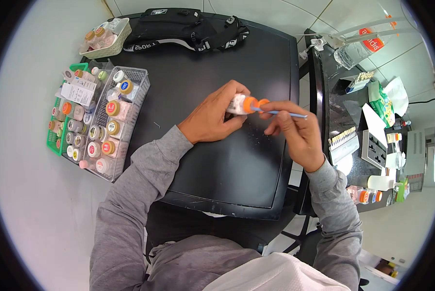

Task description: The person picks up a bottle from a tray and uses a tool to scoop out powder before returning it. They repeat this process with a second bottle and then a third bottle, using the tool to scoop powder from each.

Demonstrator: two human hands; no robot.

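Above the black table, my left hand (pixel 216 114) is wrapped round a small bottle (pixel 237 105) with a white label and an orange neck, tilted onto its side with its mouth to the right. My right hand (pixel 297 133) pinches a thin blue stick (pixel 285 114) whose left end is at the bottle's mouth. An orange cap (pixel 262 103) shows between the bottle's neck and my right fingers; whether it is attached to the bottle I cannot tell. Small white specks lie on the table below my hands.
Baskets (pixel 139 72) of small jars stand at the left edge. A black bag (pixel 164 29) lies along the back of the black table (pixel 212 169). On the right counter (pixel 331 72) are a plastic bottle (pixel 355 52), a tissue pack (pixel 382 104), shade guides and jars.
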